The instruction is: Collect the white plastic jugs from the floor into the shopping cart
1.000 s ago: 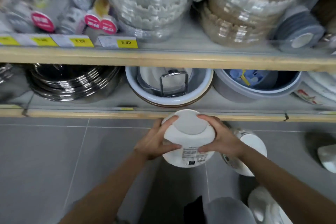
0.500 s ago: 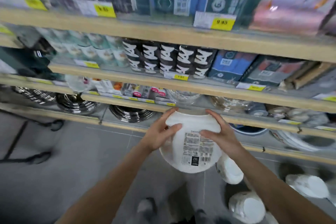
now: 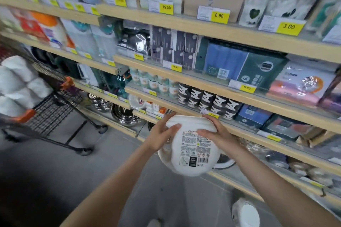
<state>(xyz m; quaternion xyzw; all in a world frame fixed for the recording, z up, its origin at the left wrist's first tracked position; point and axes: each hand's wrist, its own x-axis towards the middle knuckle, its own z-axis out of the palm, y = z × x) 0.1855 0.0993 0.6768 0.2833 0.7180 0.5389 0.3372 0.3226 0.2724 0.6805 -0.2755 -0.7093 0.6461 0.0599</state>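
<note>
One white plastic jug (image 3: 244, 214) lies on the grey floor (image 3: 55, 180) near the person's feet. Above it, the left hand (image 3: 162, 137) and right hand (image 3: 218, 137) hold a second white jug (image 3: 190, 155) in the air, label toward the camera; each grip is curled around its sides. Farther left stands the wire shopping cart (image 3: 53, 108), holding white jugs (image 3: 16, 83). Behind, wooden shelves (image 3: 212, 27) carry packaged goods with yellow price tags.

Both forearms are bare to each hand, with no sleeves or jewellery showing
</note>
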